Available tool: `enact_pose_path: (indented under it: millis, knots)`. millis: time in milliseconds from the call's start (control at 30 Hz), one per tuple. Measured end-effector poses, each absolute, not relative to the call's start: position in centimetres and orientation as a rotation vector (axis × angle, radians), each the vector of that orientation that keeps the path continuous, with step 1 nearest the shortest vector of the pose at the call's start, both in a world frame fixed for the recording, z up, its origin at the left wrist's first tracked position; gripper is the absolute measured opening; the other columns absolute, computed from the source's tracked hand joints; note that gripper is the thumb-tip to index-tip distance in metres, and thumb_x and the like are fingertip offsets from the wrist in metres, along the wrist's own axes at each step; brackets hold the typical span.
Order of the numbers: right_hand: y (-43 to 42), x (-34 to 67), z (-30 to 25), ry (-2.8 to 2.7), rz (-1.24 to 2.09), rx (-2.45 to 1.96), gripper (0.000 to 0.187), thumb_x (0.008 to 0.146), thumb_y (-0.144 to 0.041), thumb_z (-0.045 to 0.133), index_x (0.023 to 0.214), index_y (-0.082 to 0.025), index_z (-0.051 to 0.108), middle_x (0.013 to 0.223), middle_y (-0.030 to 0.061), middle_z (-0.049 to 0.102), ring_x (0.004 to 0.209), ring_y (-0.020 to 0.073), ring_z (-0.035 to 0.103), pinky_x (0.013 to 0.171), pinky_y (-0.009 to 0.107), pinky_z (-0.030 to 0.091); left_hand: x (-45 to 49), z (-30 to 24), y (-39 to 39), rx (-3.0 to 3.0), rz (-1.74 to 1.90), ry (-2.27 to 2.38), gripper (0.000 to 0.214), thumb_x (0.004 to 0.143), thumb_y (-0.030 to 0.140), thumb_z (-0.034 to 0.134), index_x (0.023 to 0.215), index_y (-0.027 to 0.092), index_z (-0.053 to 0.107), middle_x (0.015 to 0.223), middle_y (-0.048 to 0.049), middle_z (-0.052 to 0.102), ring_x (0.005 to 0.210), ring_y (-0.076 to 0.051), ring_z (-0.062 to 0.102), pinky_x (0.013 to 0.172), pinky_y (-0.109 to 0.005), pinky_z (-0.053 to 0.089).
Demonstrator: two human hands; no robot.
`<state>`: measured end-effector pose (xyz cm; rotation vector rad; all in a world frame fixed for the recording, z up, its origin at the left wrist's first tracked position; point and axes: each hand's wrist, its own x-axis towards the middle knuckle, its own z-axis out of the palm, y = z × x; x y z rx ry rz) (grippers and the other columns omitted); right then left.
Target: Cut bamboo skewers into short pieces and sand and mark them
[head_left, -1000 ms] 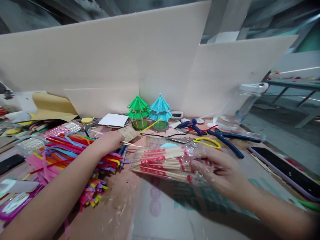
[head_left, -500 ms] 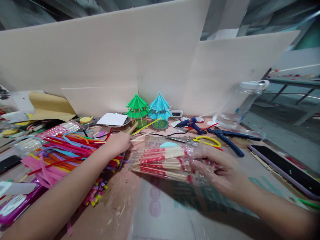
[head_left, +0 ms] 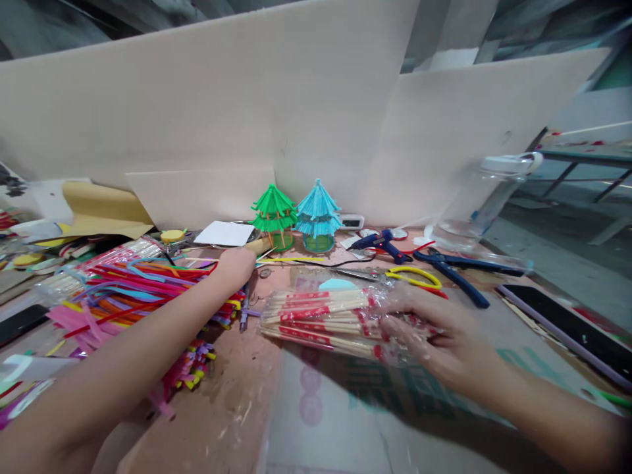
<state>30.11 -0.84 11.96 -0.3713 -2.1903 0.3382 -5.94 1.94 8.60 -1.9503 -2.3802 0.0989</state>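
Glossy, crinkled clear plastic wrap [head_left: 374, 299] catches the light over pale, matt wooden sticks [head_left: 301, 321]! Across to the bundled strips [head_left: 133, 289], soft-looking and matt. The blue roof [head_left: 318, 204] shows a rough, ridged surface, while the bottle [head_left: 464, 210] gleams, smooth and see-through. Glassy sheen on the phone [head_left: 563, 329], and the backing board [head_left: 207, 118] stands smooth, barely shining.

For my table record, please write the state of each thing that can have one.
Stick packet: held in the right hand, plastic-wrapped
Left hand: grip unclear
Pliers: handles spread
Purple-edged phone: screen dark
Bottle: lid on
Green roofed model: upright
Blue roofed model: upright
Glue gun: set down
Scissors: lying flat, blade opening unclear
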Motion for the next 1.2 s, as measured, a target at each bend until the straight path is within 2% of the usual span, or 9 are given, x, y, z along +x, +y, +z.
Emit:
enact_pose_path:
  millis: [333,1200]
  knots:
    - [-1.0,30.2,12.0,-2.218,0.349,-0.376,0.014,0.096,-0.023,0.056,0.087,-0.02,0.067,0.075,0.0031,0.07,0.065,0.0146,0.066,0.058,0.022,0.052,-4.4,8.2,2.8,-1.946,0.27,-2.317,0.036,0.096,0.035,0.062,0.126,0.015,0.06,0.125,-0.0111,0.063,0.107,-0.024,0.064,0.09,-0.045,0.057]
    - [-1.2,30.2,12.0,-2.263,0.435,-0.31,0.013,0.092,-0.01,0.058,0.092,-0.02,0.067,0.079,0.0008,0.068,0.071,0.0115,0.062,0.063,0.019,0.048,-4.0,7.8,3.2,-1.739,0.354,-2.423,0.036,0.096,0.035,0.062,0.126,0.015,0.06,0.125,-0.011,0.062,0.107,-0.024,0.064,0.09,-0.045,0.057]
